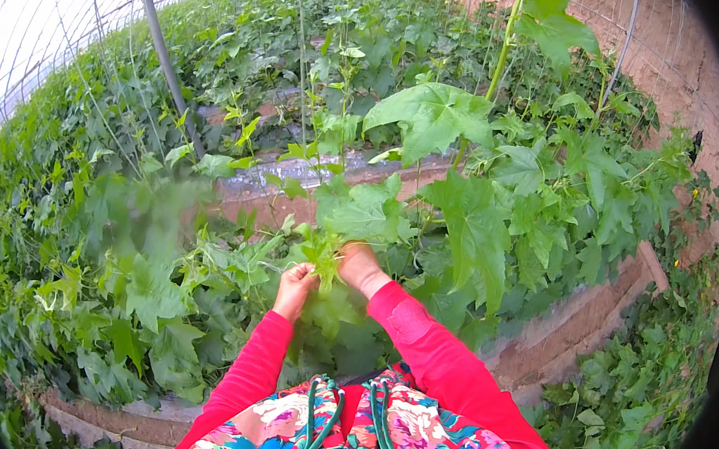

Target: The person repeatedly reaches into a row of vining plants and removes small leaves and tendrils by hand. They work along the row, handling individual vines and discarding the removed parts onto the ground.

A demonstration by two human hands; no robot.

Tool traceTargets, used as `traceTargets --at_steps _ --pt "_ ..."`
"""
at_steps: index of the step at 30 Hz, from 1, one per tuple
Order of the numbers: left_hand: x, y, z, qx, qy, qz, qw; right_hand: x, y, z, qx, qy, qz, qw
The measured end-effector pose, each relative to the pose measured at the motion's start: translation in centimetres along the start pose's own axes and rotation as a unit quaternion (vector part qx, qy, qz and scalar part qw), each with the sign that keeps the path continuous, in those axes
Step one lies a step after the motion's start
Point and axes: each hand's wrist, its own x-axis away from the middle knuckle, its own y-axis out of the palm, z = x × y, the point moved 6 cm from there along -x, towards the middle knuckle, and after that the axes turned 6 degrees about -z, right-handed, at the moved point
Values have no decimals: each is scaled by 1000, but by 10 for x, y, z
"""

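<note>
In front of my body a leafy vine shoot stands between my hands, its young tip pale green. My left hand is on the shoot's left side, thumb and fingertips pinched together on a thin pale strand, string or tendril, that runs off to the left. My right hand is right up against the shoot from the other side. Leaves cover its fingertips, so its grip is hidden. A broad lobed leaf spreads just above both hands. Lower leaves hang blurred beneath them.
A tall vine stem with large leaves rises ahead to the right. Further left stands a slanted metal post. Plastic film covers parts of the soil. Bare soil shows between rows at right. Upright strings hang among the vines.
</note>
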Motion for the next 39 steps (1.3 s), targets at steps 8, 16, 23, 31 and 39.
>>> traceTargets --at_steps 8,16,23,31,39 --pt "7 -3 27 124 32 25 991 6 -4 -30 -480 -166 52 860" --pt "19 1 50 14 30 -39 999 0 20 -16 -454 29 -48 889" --pt "14 -16 20 201 46 -52 977 0 -2 -15 -380 34 25 924" --pt "32 -2 26 -19 136 25 990 -6 -19 -29 -602 -75 126 785" --pt "18 -27 48 -126 191 145 963 17 -47 -63 -449 -165 130 868"
